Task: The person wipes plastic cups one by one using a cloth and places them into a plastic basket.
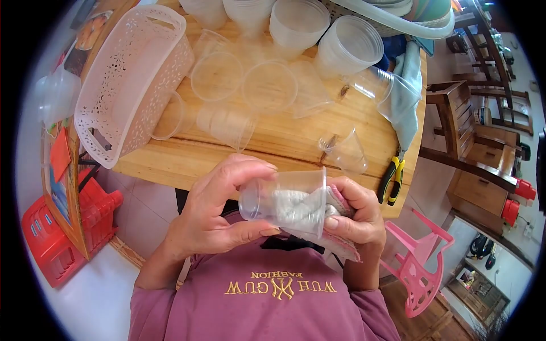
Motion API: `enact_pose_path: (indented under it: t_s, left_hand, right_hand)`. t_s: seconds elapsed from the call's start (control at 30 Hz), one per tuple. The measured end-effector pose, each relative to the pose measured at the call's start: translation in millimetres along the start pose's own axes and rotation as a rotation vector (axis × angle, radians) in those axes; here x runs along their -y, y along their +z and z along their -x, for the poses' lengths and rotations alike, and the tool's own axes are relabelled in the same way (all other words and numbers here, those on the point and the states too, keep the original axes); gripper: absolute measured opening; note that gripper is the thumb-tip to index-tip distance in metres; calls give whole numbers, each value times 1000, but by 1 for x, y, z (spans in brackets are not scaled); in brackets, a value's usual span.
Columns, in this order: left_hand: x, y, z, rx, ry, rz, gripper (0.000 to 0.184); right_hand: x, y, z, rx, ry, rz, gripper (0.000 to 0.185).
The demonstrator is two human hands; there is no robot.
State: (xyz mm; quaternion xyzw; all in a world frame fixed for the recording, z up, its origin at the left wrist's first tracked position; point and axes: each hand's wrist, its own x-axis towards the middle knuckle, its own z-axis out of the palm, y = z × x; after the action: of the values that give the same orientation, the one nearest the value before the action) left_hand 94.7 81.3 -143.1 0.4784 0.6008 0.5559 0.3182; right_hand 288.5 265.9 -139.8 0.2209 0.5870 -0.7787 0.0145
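On our table [364, 113], the basket [122, 79] lies at upper left, stacked cups [351, 45] stand along the top, loose cups [270, 88] sit below them, and our pliers [391, 181] rest at the right edge.

A pair of black-and-yellow-handled pliers [391, 181] lies near the edge of the pale wooden table [364, 113]. Over beside it, on the floor side, I see a pink plastic seat with cut-out holes [422, 256], and beyond that a brown wooden chair with a slatted seat [458, 116]. Across from those, a red slotted plastic item [54, 241] sits partly behind a wood-framed picture [63, 193], which has an orange-red sheet [59, 154] at its upper part.
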Motion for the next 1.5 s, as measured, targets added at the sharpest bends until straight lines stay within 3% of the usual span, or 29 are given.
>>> enact_pose_path:
  t_s: [0.1,0.17,0.23,0.37,0.43,0.53,0.7,0.77,0.83,0.97,1.1,1.17,1.2,1.27,1.5]
  left_hand:
    - [3,4,4,-100,4,32,63]
    - [3,2,6,-103,-24,-21,69]
    - [5,6,12,-162,-55,84,72]
    - [-7,-10,14,-246,-54,201,79]
    - [-14,-23,13,-285,-7,170,81]
    - [-18,-43,12,-347,45,66,83]
    - [-23,-63,11,-431,-24,-192,85]
    - [-28,-67,8,-451,-33,-202,82]
    - [-32,-77,-1,-622,47,-287,74]
    - [-44,-115,-14,-673,46,-439,59]
    - [-41,-157,-30,-669,-89,-685,48]
    - [-31,-181,-36,-435,-166,-1007,47]
    - [-20,-194,-38,-443,-167,-1013,47]
    - [6,-212,-44,-227,7,-1303,54]
    - [10,-212,-54,-143,-277,-1384,57]
  right_hand:
    - [-1,-1,7,-42,22,-220,49]
    - [-2,0,6,-62,-52,-247,49]
    - [-9,-3,6,-78,-278,-347,50]
    - [-22,-18,12,-243,-382,-367,53]
    - [-32,-40,15,-154,-460,-331,54]
    - [-25,-35,19,-282,-461,-393,53]
    - [-24,-35,22,-279,-485,-426,50]
    - [-21,-30,22,-316,-469,-426,52]
    - [-24,-33,22,-300,-459,-416,52]
    - [-26,-32,23,-309,-415,-372,52]
    - [-25,-31,21,-338,-415,-274,53]
    - [-25,-28,22,-345,-416,-249,53]
    - [-22,-24,21,-344,-419,-238,53]
    - [-17,-20,21,-339,-421,-212,53]
    - [-15,-22,28,-328,-416,-255,52]
